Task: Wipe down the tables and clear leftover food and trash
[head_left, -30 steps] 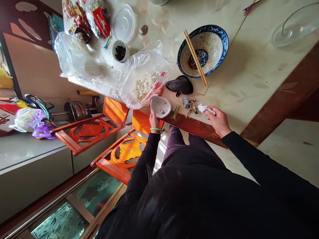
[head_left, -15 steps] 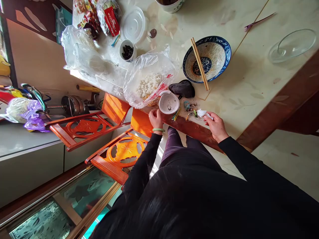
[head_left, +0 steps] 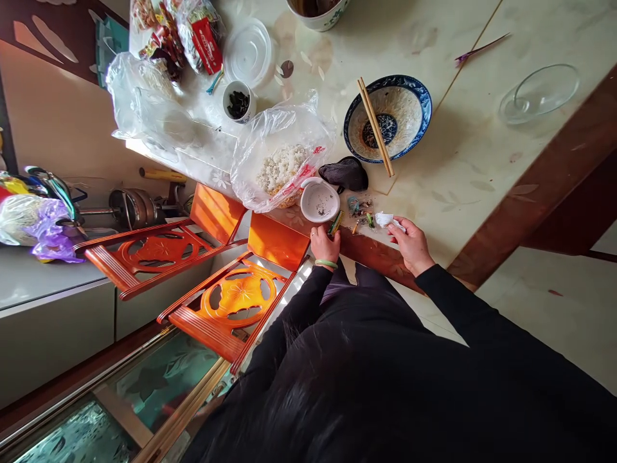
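bowl [head_left: 328, 22] cut off at top edge, scraps [head_left: 369, 207] too small to identify, yellow-green packet [head_left: 336, 222] partly hidden

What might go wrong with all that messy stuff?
The scraps lie close to the table edge, so a sweep of the white tissue in the right hand might push some onto the floor. The chopsticks jut past the rim of the patterned bowl, so a bump might knock them off. If the white dish tips, its dark bits could spill toward the clear bag beside it.
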Demonstrator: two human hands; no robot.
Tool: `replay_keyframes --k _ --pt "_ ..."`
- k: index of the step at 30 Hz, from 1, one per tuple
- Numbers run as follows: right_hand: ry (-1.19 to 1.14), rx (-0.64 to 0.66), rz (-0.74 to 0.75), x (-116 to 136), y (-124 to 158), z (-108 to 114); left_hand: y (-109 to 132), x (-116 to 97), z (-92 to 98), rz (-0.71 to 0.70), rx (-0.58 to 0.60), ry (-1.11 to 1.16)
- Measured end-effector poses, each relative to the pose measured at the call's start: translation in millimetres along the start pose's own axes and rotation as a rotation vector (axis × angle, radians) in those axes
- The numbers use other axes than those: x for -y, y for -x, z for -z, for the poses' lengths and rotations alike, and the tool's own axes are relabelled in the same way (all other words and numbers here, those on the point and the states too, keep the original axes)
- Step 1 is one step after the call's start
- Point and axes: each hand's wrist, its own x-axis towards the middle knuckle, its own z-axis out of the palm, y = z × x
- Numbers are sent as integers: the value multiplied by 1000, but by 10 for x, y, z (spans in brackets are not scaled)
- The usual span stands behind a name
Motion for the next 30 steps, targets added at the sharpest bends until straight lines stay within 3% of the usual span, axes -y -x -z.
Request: replay_keyframes --k 8,13,16,19,25,30 --pt "46 23 27 -60 -15 -34 67 -81 135 4 -19 93" --pt "84 21 65 -92 -40 -78 117 -396 138 -109 12 176" --pt "116 11 114 -82 -46 -106 66 -619 71 -94 49 190" --pt "186 25 201 -61 -45 -98 91 -698 48 -77 79 197" --pt "437 -5 435 -57 -92 -58 238 -353 185 -75 24 351" --pt "564 26 525 13 -198 -197 -146 -54 364 130 -221 484"
